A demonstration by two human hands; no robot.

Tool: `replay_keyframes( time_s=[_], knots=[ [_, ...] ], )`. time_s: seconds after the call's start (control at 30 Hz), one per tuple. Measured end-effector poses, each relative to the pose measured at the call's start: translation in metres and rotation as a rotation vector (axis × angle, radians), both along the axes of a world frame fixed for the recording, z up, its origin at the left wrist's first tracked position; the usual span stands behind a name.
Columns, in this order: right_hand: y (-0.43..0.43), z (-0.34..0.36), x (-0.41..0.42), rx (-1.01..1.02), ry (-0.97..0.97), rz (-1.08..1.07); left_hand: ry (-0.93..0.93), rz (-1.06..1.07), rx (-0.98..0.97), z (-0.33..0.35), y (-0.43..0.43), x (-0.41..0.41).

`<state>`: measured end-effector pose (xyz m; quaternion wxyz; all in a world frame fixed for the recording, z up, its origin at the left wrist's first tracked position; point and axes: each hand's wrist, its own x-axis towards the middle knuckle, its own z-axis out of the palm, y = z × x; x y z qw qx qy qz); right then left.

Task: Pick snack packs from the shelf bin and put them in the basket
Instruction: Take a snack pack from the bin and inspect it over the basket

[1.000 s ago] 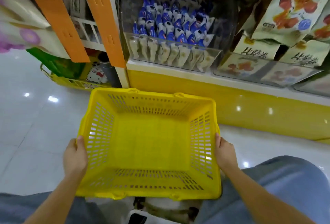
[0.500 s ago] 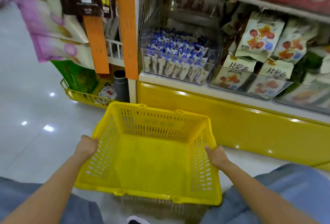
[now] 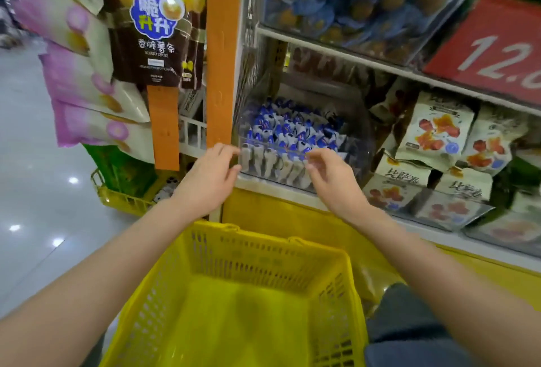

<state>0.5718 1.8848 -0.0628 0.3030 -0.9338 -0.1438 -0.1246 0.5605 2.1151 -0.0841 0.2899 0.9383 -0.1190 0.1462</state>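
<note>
A clear plastic shelf bin (image 3: pixel 355 132) holds several small blue-and-white snack packs (image 3: pixel 288 132) on the lowest shelf. My left hand (image 3: pixel 209 177) is at the bin's front left corner, fingers apart, holding nothing. My right hand (image 3: pixel 332 176) hovers at the bin's front rim, fingers curled loosely and apart, with nothing in them. The yellow plastic basket (image 3: pixel 348 302) sits below my arms with nothing inside it, and neither hand touches it.
Cream snack bags (image 3: pixel 436 129) fill the bins to the right. Blue packs (image 3: pixel 351 0) lie on the shelf above, beside a red price sign (image 3: pixel 491 50). An orange upright (image 3: pixel 221 53) and hanging bags (image 3: pixel 152 29) stand left. A yellow floor rack (image 3: pixel 123 196) sits lower left.
Both hands let go of the basket's sides and rose to the front of the snack bin. The basket now rests low in front of me, and the view has tilted up toward the shelves.
</note>
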Motion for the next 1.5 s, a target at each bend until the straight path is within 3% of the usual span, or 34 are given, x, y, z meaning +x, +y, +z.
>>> replay_keyframes(
  time_s=[0.13, 0.23, 0.4, 0.57, 0.67, 0.77, 0.87, 1.0, 1.07, 1.27, 1.5],
  knots=[
    [0.048, 0.018, 0.075, -0.014, 0.004, 0.025, -0.088, -0.102, 0.102, 0.013, -0.011, 0.03],
    [0.077, 0.014, 0.124, -0.059, 0.125, 0.023, -0.108, -0.162, 0.221, 0.007, -0.008, 0.045],
    [0.101, 0.002, 0.166, -0.258, 0.249, 0.083, -0.176, -0.217, 0.295, -0.001, 0.001, 0.05],
    [0.098, 0.007, 0.166, -0.185, 0.259, 0.071, -0.167, -0.215, 0.273, -0.002, 0.0, 0.048],
    [0.093, 0.017, 0.148, 0.0, 0.054, -0.01, -0.151, -0.212, 0.243, 0.001, -0.002, 0.042],
    [0.084, 0.037, 0.118, 0.265, -0.152, -0.074, -0.102, -0.182, 0.1, 0.005, -0.002, 0.028],
    [0.069, 0.049, 0.077, 0.42, -0.236, 0.043, -0.005, -0.076, -0.213, 0.007, -0.004, 0.005],
    [0.052, 0.032, 0.02, 0.566, 0.059, 0.248, 0.36, -0.003, -0.748, 0.005, -0.009, -0.022],
    [0.049, 0.013, 0.0, 0.581, 0.239, 0.301, 0.547, -0.002, -0.918, -0.001, -0.014, -0.033],
    [0.051, -0.027, -0.029, 0.749, 0.552, 0.272, 0.525, 0.106, -0.964, -0.022, -0.026, -0.053],
    [0.057, -0.042, -0.027, 0.792, 0.626, 0.166, 0.499, 0.08, -0.92, -0.033, -0.034, -0.052]
  ],
)
